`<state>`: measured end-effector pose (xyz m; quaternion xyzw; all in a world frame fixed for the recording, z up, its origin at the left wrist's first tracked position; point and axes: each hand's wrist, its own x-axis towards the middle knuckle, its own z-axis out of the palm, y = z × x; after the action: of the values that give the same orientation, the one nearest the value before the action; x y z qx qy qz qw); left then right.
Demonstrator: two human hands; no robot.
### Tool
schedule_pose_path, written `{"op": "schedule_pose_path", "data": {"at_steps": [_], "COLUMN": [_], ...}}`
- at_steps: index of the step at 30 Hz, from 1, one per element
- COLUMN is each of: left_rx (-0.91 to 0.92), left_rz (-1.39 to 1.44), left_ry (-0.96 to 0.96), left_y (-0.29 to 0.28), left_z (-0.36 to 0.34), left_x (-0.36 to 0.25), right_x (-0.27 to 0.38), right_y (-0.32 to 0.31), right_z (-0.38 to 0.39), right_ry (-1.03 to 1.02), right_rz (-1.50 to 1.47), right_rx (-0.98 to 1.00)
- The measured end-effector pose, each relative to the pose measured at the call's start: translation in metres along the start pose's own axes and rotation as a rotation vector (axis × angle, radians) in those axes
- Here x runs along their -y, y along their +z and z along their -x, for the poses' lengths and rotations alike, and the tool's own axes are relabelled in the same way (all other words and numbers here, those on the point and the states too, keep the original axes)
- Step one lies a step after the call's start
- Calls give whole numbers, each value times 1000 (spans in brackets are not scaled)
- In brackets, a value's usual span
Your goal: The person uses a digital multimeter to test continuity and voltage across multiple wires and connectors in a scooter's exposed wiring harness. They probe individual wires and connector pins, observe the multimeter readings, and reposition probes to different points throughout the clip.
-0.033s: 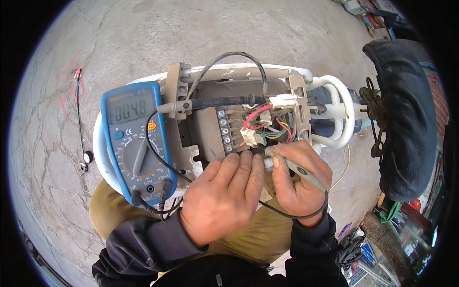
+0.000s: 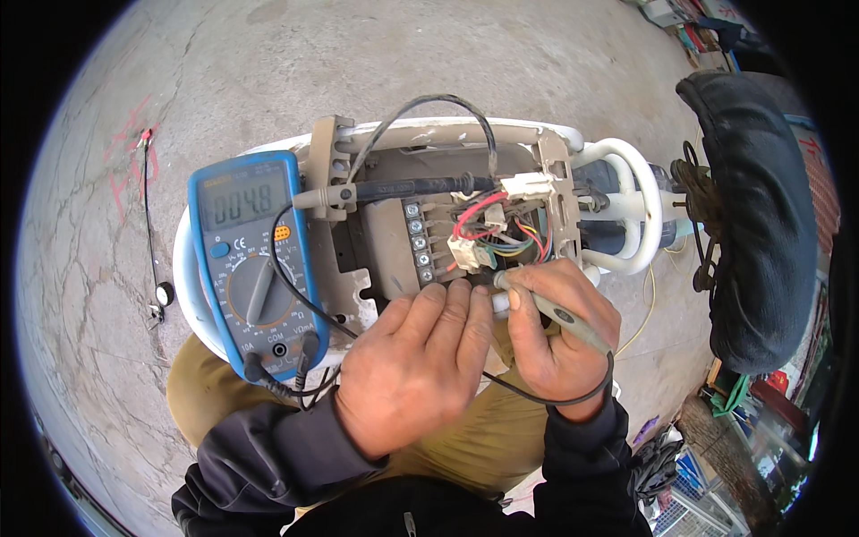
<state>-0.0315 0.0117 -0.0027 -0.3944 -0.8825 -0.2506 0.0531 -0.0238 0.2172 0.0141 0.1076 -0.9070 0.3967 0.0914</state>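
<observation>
A grey concrete floor fills the scene, crossed by fine cracks and lit by flat, even daylight, with red paint marks on its left side. At the right edge stands a worn black padded seat, and colourful clutter crowds the lower right corner
</observation>
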Motion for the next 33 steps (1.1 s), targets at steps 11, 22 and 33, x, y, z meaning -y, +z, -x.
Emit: {"op": "schedule_pose_path", "data": {"at_steps": [11,22,33], "left_rx": [-40,-37,33], "left_rz": [-22,-3,62], "left_ry": [-37,-16,-61], "left_y": [7,10,-2], "left_z": [0,0,-7], "left_x": [-2,1,0], "right_x": [-8,-15,-21], "right_y": [2,8,-1], "right_z": [2,6,4], "right_ry": [53,44,-63], "right_rz": [-85,-188,-239], "right_rx": [-41,-89,-31]}}
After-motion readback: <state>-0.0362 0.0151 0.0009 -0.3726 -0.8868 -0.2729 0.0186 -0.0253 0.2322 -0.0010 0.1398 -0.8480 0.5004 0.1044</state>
